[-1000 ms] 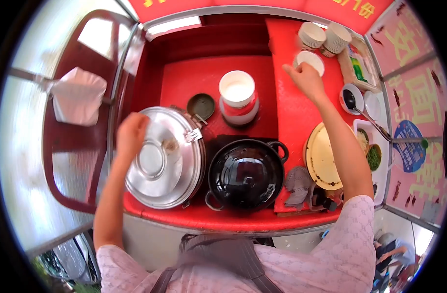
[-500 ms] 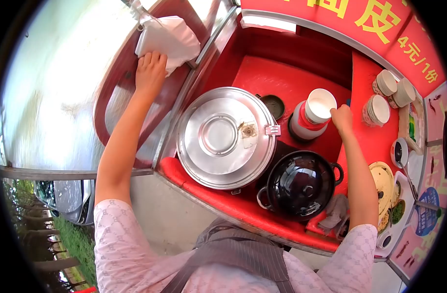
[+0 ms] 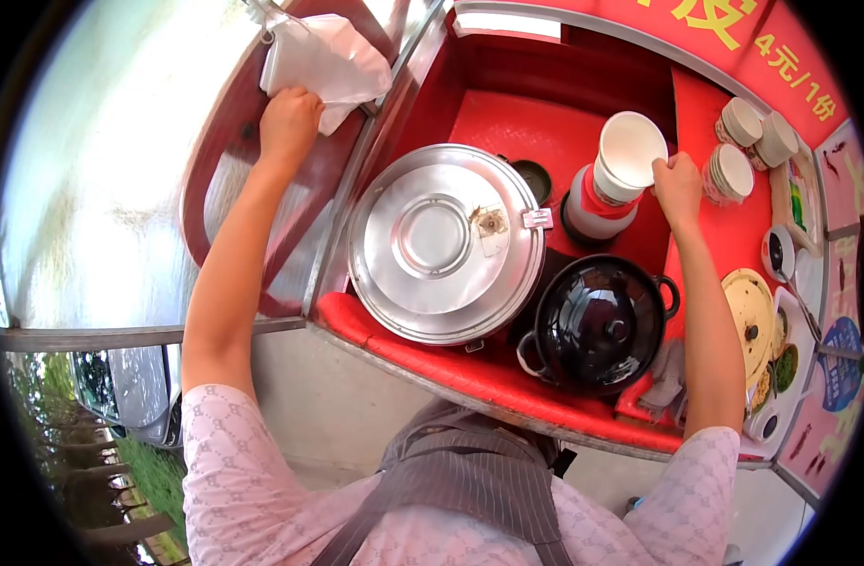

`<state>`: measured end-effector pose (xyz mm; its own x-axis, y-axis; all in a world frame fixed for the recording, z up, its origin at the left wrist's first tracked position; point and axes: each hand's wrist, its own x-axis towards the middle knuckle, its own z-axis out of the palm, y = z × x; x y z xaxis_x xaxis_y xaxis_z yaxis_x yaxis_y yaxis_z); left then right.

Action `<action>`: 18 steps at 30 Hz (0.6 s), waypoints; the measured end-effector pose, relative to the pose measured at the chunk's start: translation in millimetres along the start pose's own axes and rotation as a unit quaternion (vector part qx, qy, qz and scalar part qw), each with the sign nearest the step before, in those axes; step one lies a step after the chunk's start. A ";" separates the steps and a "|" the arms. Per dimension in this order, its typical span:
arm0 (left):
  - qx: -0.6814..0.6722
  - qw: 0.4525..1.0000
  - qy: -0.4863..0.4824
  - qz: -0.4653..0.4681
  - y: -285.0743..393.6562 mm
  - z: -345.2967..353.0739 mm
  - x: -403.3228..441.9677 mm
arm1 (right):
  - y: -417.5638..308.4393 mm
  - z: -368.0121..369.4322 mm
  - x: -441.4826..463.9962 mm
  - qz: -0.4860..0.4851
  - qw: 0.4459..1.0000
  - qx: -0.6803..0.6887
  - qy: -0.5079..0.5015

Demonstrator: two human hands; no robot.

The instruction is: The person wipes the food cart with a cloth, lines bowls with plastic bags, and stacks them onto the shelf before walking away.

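Note:
My right hand (image 3: 678, 191) pinches the rim of a white paper cup (image 3: 632, 151). That cup is tilted toward me, over a red-banded stack of cups on a pale round container (image 3: 594, 219). At upper left my left hand (image 3: 292, 124) has its fingers curled at the lower edge of a bundle of white plastic bags (image 3: 321, 61), which hangs from a hook. Its fingertips are partly hidden. Between my arms sit a large round metal pot with its lid (image 3: 430, 241) and a black lidded pot (image 3: 597, 325).
More stacked paper cups (image 3: 731, 173) stand on the red counter at right. Near them are a dark sauce bowl (image 3: 777, 251), a round cream lid (image 3: 748, 316) and a tray of chopped toppings (image 3: 785, 368). A grey cloth (image 3: 668, 377) lies by the black pot. A metal-edged panel borders the left.
The paper cup in my right hand has risen from the stack and tilted. My left fingers, earlier laid on the bags, are now more curled. The view has shifted slightly.

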<state>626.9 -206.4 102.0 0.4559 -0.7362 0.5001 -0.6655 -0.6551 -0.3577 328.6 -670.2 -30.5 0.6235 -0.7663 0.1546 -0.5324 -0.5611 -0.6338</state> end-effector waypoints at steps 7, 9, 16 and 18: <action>-0.070 0.997 0.019 0.004 30.7 -20.8 -15.1 | -107.6 10.2 -142.1 -0.072 0.974 0.141 -0.162; -0.046 0.999 0.023 -0.010 34.7 -29.7 -25.9 | -127.4 29.8 -177.7 -0.116 0.970 0.115 -0.178; -0.150 0.986 -0.069 0.035 108.4 -91.6 -136.9 | -150.2 45.1 -239.8 -0.061 0.978 0.088 -0.177; -0.238 0.964 -0.112 0.043 124.5 -133.4 -170.7 | -154.5 21.3 -258.9 -0.062 0.981 0.129 -0.133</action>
<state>387.4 -139.7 77.3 0.4673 -0.8379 0.2820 -0.8782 -0.4768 0.0385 261.6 -378.5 11.3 0.8201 -0.5690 0.0609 -0.3019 -0.5206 -0.7986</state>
